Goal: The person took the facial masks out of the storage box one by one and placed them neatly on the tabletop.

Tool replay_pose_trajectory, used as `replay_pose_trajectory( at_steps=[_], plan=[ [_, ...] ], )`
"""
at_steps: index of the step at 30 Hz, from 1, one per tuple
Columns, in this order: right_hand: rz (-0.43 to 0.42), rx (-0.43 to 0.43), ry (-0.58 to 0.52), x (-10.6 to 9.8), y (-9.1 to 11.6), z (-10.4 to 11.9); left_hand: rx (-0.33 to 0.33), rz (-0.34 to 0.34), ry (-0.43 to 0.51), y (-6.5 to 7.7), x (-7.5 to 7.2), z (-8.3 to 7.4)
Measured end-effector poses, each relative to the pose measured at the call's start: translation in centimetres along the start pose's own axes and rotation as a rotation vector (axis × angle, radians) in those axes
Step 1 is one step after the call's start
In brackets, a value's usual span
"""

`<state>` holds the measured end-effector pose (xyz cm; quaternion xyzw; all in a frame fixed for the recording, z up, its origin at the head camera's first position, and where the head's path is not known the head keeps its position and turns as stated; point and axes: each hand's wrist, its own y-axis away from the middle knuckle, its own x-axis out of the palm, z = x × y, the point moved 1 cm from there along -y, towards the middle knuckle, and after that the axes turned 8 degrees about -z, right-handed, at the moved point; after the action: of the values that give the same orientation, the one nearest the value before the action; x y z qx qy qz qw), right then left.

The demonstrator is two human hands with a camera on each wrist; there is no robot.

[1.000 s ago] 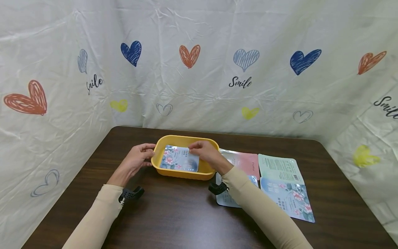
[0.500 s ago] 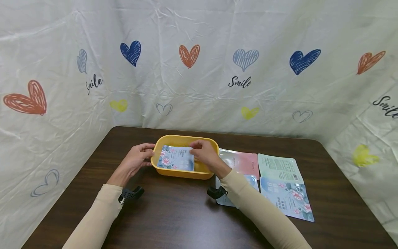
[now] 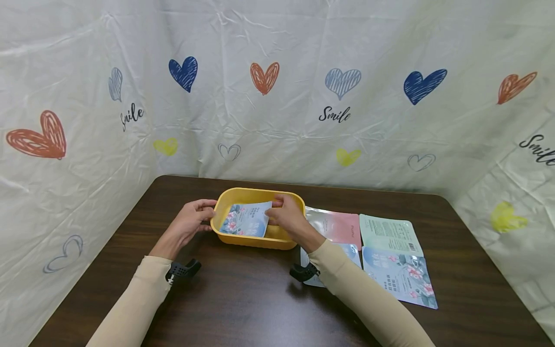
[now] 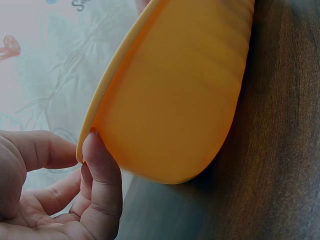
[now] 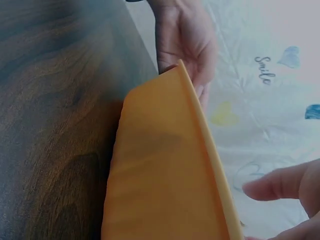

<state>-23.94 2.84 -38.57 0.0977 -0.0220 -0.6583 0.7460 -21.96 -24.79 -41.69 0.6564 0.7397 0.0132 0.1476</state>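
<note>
A yellow plastic basket [image 3: 256, 242] stands on the table, and a blue floral face mask packet [image 3: 246, 219] lies inside it. My left hand [image 3: 193, 219] pinches the basket's left rim; in the left wrist view the thumb [image 4: 100, 175] presses the outside of the wall. Over the basket's right half, my right hand [image 3: 288, 217] holds the packet's right edge, which is tilted up, with fingers partly behind it. In the right wrist view the right thumb [image 5: 275, 185] shows above the rim, while the packet is hidden behind the basket wall.
Right of the basket lie more flat packets: a pink one [image 3: 342, 226], a green one [image 3: 390, 233], a blue floral one [image 3: 403, 277] and another blue one [image 3: 350, 253] partly under the right forearm. A white curtain [image 3: 295, 144] hangs behind the dark table [image 3: 243, 294].
The floral packet has shifted left inside the basket, and its right edge has risen. My right hand's fingers have moved to that edge. The left hand stays on the rim.
</note>
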Motion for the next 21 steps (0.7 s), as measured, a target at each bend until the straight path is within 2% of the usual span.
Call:
replay_pose_trajectory(
  at_steps=[5, 9, 15, 21],
  plan=[
    [0.116, 0.043, 0.045, -0.11, 0.21, 0.06, 0.009, 0.003, 0.0, -0.05, 0.03, 0.04],
    [0.17, 0.064, 0.08, 0.01, -0.07, -0.21, 0.004, -0.002, -0.001, 0.0, 0.04, -0.11],
    [0.18, 0.084, 0.126, 0.25, -0.57, -0.38, 0.008, 0.003, -0.001, 0.13, 0.07, -0.23],
    [0.161, 0.065, 0.144, -0.59, -0.63, -0.01, 0.002, 0.003, 0.002, 0.03, 0.09, -0.12]
  ],
)
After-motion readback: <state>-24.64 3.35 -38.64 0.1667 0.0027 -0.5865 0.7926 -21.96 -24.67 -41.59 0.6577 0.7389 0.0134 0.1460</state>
